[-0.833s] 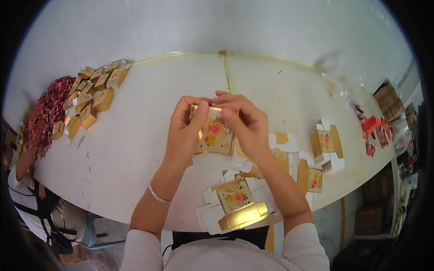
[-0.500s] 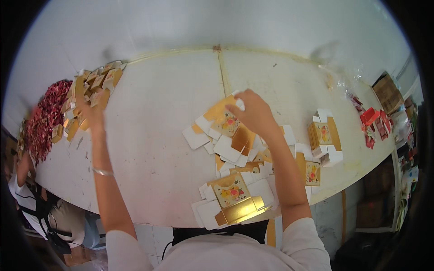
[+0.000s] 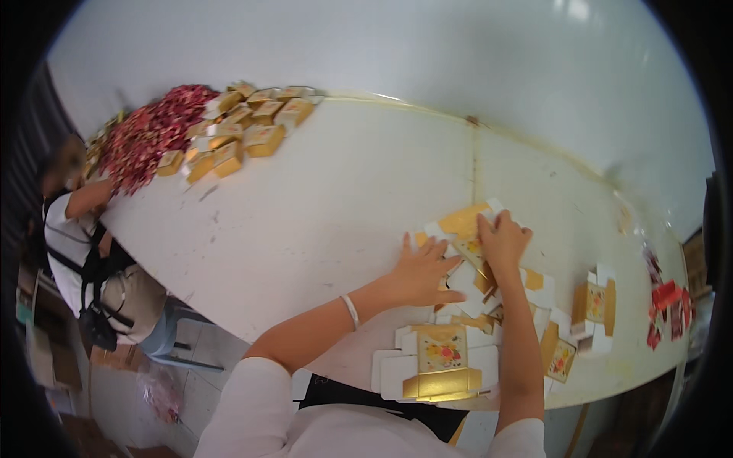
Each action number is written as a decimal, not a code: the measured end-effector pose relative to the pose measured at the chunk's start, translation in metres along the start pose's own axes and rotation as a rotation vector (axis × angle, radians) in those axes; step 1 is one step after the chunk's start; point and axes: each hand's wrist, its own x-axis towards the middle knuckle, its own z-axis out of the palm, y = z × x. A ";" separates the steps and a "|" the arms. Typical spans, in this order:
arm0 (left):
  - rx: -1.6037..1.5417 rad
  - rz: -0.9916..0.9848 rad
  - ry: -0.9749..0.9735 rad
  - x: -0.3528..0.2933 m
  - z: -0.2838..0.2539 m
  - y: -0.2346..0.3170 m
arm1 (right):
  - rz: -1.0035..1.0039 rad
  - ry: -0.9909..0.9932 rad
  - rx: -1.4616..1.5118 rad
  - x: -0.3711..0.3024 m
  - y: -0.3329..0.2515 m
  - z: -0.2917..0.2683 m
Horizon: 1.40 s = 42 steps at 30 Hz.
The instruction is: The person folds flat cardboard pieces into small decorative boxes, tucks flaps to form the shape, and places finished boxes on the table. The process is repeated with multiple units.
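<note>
A loose heap of flat, unfolded gold-and-white cartons (image 3: 469, 296) with a flower print lies on the table before me. At the far end of this heap, my right hand (image 3: 504, 243) has its fingers curled onto a gold carton blank (image 3: 463, 224). My left hand (image 3: 421, 276) is spread over the left side of the heap, fingers apart, next to the same blank; a bracelet is on that wrist. Nearer me, another opened carton (image 3: 441, 353) lies flat with its shiny gold flap toward me.
Folded gold boxes (image 3: 263, 140) are piled at the far left beside a mound of red wrapped pieces (image 3: 156, 136). A person (image 3: 99, 259) sits at the table's left edge, reaching to the mound. Stacked cartons (image 3: 594, 305) and red packets (image 3: 669, 304) lie on the right.
My left hand has come from the folded-box pile at the left to the carton heap. The view has turned left, showing more of the other person. My right hand stays at the heap.
</note>
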 end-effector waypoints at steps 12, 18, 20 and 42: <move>-1.687 0.128 -0.262 -0.002 -0.047 -0.007 | -0.613 0.415 0.518 -0.011 -0.079 -0.096; -1.515 0.256 -0.158 0.008 -0.045 -0.013 | -0.640 0.398 0.761 -0.012 -0.078 -0.111; -1.534 0.134 -0.027 0.008 -0.046 -0.017 | -0.363 0.440 1.114 -0.009 -0.081 -0.106; -0.946 0.274 0.539 -0.001 -0.055 0.004 | 0.213 -0.576 1.955 -0.001 -0.057 -0.106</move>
